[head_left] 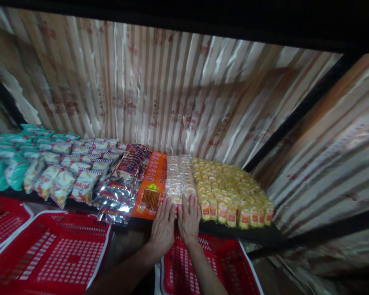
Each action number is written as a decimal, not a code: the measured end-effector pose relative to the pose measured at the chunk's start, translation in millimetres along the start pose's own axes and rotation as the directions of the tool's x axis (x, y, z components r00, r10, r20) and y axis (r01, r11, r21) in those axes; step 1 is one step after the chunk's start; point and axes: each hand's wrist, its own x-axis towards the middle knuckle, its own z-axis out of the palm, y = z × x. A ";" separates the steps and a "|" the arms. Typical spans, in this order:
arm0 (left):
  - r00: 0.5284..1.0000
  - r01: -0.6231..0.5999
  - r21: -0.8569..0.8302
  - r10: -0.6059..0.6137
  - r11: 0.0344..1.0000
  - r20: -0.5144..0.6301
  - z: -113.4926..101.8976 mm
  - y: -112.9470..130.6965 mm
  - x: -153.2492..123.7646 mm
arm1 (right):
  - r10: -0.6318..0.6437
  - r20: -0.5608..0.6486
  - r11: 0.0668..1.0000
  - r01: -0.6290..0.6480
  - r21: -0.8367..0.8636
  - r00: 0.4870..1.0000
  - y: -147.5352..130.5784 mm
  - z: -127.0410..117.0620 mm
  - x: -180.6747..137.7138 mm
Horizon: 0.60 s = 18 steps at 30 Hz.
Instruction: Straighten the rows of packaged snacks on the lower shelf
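Both of my hands rest at the front of a column of clear-wrapped pale snack packs (178, 176) on a dark shelf (215, 228). My left hand (163, 223) lies flat with fingers stretched forward, touching the front packs near the orange bag's edge. Beside it, my right hand (190, 219) has its fingers extended on the packs' right front side. Neither hand is wrapped around anything. Left of the packs lie orange snack bags (149, 186) with a picture of brown sticks. To their right stand rows of small yellow-wrapped snacks (227, 196).
Silver and dark red pouches (123, 176) lie farther left, then white snack bags (86, 184) and teal bags (17, 170). Red plastic baskets (70, 256) with white rims sit below the shelf, another basket (230, 266) under my arms. Corrugated sheeting (172, 90) and dark frame bars (298, 110) stand behind.
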 end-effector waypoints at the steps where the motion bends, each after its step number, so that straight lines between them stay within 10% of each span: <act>1: 1.000 -0.002 0.004 0.002 1.000 -0.001 2.1 -1.1 -0.9 | -0.004 -0.003 1.000 0.004 -0.006 1.000 0.5 0.8 0.1; 18: 0.996 0.059 -0.098 -0.052 0.993 0.074 -32.5 -14.5 -7.1 | -0.131 -0.104 0.989 0.138 0.058 0.986 -16.5 -13.9 -4.9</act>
